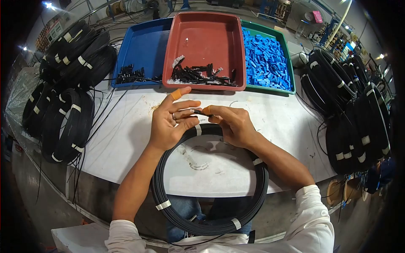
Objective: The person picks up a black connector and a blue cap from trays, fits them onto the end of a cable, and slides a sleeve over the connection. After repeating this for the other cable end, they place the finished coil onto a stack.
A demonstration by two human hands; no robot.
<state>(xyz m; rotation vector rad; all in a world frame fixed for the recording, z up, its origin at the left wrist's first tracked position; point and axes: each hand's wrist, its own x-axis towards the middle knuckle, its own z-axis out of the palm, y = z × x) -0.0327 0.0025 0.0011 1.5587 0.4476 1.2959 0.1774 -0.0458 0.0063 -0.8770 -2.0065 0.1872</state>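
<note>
Centrally, small black piece [203,112]: was held up between both hands, above the far side of the coil.
Right hand [238,124]: had thumb and index finger closed in a pinch on the piece's right end.
Left hand [166,126]: had fingers partly spread, one raised well clear, another touching the piece's left end; cannot tell whether the thumb pressed on it too.
Orange finger covers [176,94]: were worn on both hands.
Black cable coil [158,177]: lay partly on the white-topped counter [126,143], overhanging the near edge, bound with white tape.
Blue tray [145,46]: stood at the far left, with black pieces at the near end.
Red tray [202,42]: sat in the middle, holding black and whitish pieces.
Green tray [270,90]: stood on the right, bearing many small blue pieces [265,59].
Stacked cable coils: were piled at left [67,122] and right [358,130].
</note>
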